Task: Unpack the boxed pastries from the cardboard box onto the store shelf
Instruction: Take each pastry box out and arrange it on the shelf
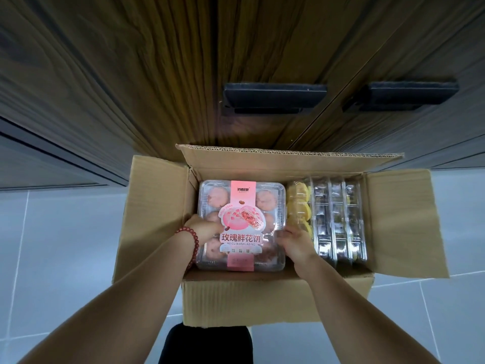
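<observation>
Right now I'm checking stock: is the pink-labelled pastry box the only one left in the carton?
No, several more clear pastry boxes stand on edge to the right of the pink-labelled box inside the carton.

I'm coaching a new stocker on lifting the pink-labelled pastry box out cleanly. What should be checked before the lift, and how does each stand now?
1. Left hand on the pink-labelled pastry box: ok, at its left edge.
2. Right hand on the opposite edge: ok.
3. Fingers under the box: cannot tell, hidden.
4. Cardboard box flaps folded clear of the opening: ok.
5. Upright clear pastry boxes beside it free to stay put: ok, they stand apart to the right.
6. Shelf space ready: cannot tell, only wooden cabinet doors show.
</observation>
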Tool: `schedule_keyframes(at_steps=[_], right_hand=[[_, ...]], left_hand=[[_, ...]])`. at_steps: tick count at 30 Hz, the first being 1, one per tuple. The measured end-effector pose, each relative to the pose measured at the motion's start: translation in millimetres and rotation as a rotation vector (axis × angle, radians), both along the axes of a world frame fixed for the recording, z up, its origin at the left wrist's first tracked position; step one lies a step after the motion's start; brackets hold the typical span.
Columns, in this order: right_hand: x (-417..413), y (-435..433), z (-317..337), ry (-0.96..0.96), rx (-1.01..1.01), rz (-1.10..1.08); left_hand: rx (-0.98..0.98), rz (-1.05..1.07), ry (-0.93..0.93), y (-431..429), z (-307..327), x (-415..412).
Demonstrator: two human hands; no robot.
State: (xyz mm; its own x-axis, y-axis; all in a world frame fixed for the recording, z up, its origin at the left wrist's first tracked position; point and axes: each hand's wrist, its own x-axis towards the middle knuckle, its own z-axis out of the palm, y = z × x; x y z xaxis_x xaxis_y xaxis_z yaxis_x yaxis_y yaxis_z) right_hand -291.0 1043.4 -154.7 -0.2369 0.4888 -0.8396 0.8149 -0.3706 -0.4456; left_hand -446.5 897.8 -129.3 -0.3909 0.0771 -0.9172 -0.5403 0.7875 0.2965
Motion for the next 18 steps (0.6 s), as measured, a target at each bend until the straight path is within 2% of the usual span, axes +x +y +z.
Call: schedule_keyframes(at_steps=[5, 10, 14, 18], right_hand=[[7.6, 9.2, 25.2, 0.013, 0.177, 0.063], [12.7, 7.0, 58.7, 0.029, 0.343, 0.128], [11.4, -0.8, 105.5, 0.101, 0.449, 0.296], [12.5, -4.3, 162.5, 0.184, 0.519, 0.339]], left_hand=[[0.046, -0.026, 0.089, -11.4, 6.0, 15.9], [0.102, -0.053, 0.294, -24.0, 36.9, 25.0], [0.145, -0.101, 0.472, -39.2, 74.2, 13.3], [0.201, -0.152, 0.574, -55.4, 130.4, 8.1]])
